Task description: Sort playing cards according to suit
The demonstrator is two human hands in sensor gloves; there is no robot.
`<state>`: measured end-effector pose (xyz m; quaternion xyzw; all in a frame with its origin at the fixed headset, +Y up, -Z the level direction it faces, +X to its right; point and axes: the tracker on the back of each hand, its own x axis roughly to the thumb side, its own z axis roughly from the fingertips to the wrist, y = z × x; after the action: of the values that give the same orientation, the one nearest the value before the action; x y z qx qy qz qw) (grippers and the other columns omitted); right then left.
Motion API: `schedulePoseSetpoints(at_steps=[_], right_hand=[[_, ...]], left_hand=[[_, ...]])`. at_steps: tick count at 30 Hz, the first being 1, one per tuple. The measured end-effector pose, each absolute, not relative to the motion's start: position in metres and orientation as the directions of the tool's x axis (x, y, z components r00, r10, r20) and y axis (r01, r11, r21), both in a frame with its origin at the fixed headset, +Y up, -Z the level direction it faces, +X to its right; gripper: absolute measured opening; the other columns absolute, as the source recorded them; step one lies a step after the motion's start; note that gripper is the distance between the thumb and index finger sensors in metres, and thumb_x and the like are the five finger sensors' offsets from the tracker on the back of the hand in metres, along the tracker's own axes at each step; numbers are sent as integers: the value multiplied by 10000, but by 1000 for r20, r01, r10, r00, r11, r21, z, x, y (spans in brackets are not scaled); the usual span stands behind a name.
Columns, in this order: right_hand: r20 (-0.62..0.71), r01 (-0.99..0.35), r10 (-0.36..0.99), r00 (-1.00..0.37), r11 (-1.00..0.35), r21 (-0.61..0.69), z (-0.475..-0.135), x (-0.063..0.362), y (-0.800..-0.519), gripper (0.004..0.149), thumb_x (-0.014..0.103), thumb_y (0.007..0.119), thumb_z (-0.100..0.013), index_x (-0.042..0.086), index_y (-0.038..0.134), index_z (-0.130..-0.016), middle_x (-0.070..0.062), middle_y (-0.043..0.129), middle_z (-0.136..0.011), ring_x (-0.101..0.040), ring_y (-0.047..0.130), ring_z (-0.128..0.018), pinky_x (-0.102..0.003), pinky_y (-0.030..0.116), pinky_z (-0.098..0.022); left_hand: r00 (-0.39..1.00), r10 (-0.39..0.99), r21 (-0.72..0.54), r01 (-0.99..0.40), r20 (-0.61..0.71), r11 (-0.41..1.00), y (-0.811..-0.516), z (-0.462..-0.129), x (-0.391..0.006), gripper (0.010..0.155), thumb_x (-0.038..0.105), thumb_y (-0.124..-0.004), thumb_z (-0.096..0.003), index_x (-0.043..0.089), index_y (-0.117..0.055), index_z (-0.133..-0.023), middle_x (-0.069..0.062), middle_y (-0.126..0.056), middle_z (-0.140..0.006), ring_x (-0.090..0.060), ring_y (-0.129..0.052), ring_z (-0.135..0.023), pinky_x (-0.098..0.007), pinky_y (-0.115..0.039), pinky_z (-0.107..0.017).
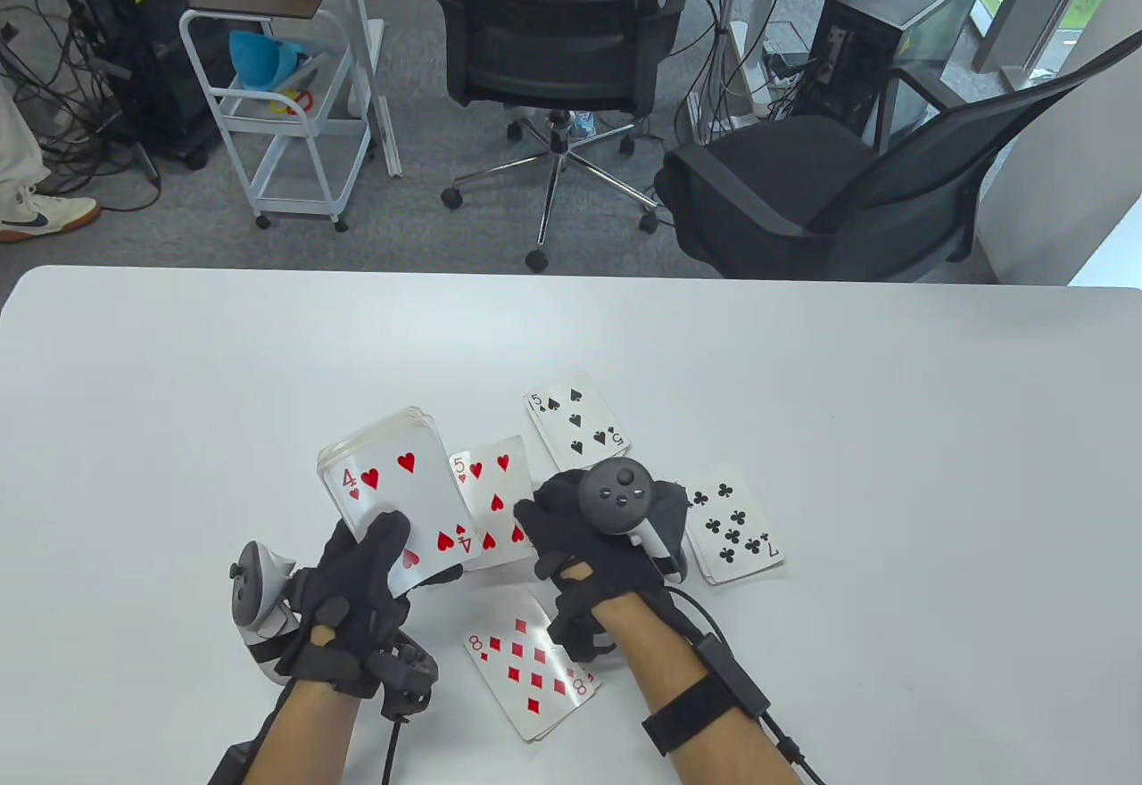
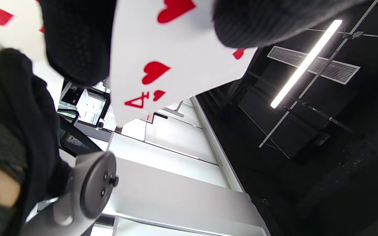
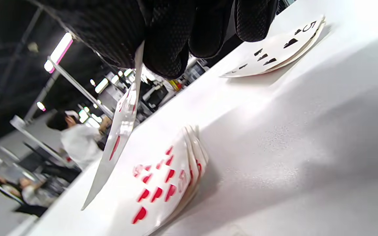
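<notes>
So with your right hand [image 1: 607, 526] pinching that heart card [image 3: 120, 131], drop it squarely on the hearts pile [image 1: 491, 499] while your left hand [image 1: 357, 607] grips the deck [image 1: 393, 482].

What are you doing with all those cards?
Sorting cards by suit. The left hand holds the deck, four of hearts on top. The right hand pinches one red card above the hearts pile. Spades, clubs and diamonds piles lie on the white table.
</notes>
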<state>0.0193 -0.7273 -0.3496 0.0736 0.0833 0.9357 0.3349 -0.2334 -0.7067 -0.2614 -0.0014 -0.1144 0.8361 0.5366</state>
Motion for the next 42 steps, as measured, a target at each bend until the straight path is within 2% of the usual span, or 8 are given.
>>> schedulePoseSetpoints(at_steps=[8, 16, 18, 21, 25, 26, 32, 42], right_hand=[[97, -489, 523, -847, -837, 247, -368, -35, -728, 388, 382, 847, -546, 87, 841, -798, -177, 620, -1008, -515, 434, -1025, -759, 286, -682], [130, -82, 107, -986, -979, 186, -371, -69, -756, 408, 408, 886, -525, 99, 833, -786, -177, 616, -1002, -509, 428, -1025, -755, 286, -685], [135, -60, 80, -988, -987, 148, -370, -69, -756, 408, 429, 908, -510, 129, 819, -772, -167, 626, -994, -504, 442, -1023, -753, 296, -686], [146, -116, 135, -980, -985, 131, -368, -60, -748, 420, 457, 889, -516, 140, 805, -777, -163, 618, -999, -504, 439, -1024, -751, 298, -685], [144, -346, 359, -922, -932, 104, -356, -17, -723, 401, 462, 835, -537, 134, 815, -767, -168, 629, -998, -510, 449, -1020, -750, 302, -684], [141, -407, 415, -899, -909, 84, -352, -2, -718, 400, 464, 828, -538, 133, 820, -763, -169, 635, -996, -510, 456, -1018, -750, 310, -684], [195, -743, 732, -653, -669, 25, -327, 67, -713, 421, 482, 778, -556, 116, 834, -758, -182, 657, -990, -522, 484, -1004, -748, 343, -680], [359, -870, 808, -468, -492, -28, -299, 71, -705, 449, 517, 753, -541, 134, 837, -759, -152, 697, -978, -496, 543, -997, -731, 395, -686]], left_hand=[[-426, 897, -194, -896, 119, -400, -707, -261, -229, 588, 483, -778, -552, 218, -593, -1042, -41, -790, -997, -298, -950, -831, -411, -948, -470], [-431, 895, -188, -894, 114, -406, -707, -261, -233, 592, 474, -768, -554, 208, -578, -1047, -51, -775, -1004, -305, -940, -838, -415, -945, -472], [-425, 898, -184, -897, 109, -402, -708, -262, -233, 594, 472, -769, -552, 206, -578, -1046, -51, -775, -1002, -308, -942, -835, -418, -944, -470], [-421, 901, -181, -899, 104, -400, -710, -262, -232, 593, 474, -766, -553, 208, -576, -1047, -43, -784, -995, -306, -940, -838, -417, -943, -472], [-415, 904, -192, -900, 100, -392, -710, -261, -228, 592, 473, -765, -555, 208, -573, -1048, -42, -783, -995, -306, -937, -840, -417, -942, -474], [-410, 907, -193, -902, 97, -387, -710, -261, -226, 594, 473, -765, -554, 206, -573, -1048, -85, -770, -1003, -306, -937, -839, -417, -942, -474], [-350, 936, -218, -917, 41, -333, -720, -263, -212, 594, 465, -761, -556, 202, -564, -1051, -75, -771, -1001, -312, -928, -846, -422, -937, -479], [-247, 969, -246, -938, -18, -244, -738, -262, -197, 592, 445, -770, -554, 205, -559, -1053, -86, -753, -1016, -319, -922, -852, -436, -931, -487]])
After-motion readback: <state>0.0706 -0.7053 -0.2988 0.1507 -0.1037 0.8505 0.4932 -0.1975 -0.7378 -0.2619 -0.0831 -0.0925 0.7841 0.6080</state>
